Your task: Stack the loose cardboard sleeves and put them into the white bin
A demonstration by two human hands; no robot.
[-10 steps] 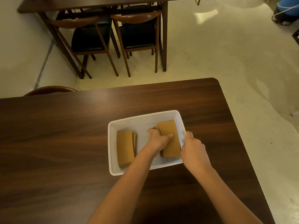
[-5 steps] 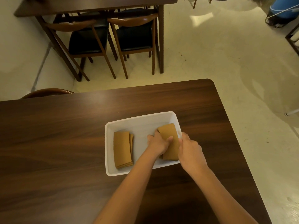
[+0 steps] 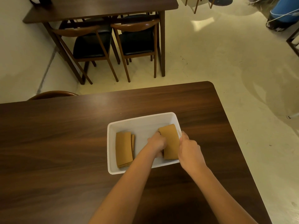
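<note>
A white bin (image 3: 142, 120) sits on the dark wooden table. Inside it, on the left, a stack of brown cardboard sleeves (image 3: 123, 149) lies flat. On the bin's right side a second stack of sleeves (image 3: 169, 138) is held between both hands. My left hand (image 3: 157, 143) grips this stack's left edge, fingers curled down into the bin. My right hand (image 3: 188, 147) presses against the stack's right edge, over the bin's right rim. The lower part of that stack is hidden by my hands.
The dark table (image 3: 64, 143) ends at its right edge close to the bin. Beyond the far edge stand two wooden chairs (image 3: 134, 41) with black seats under another table (image 3: 100, 8). A chair back (image 3: 51, 94) shows at the left far edge.
My left hand has curled down along the right stack's left edge, off its top. My right hand has closed in from the bin's rim against the stack. The stack sits lower in the bin.
</note>
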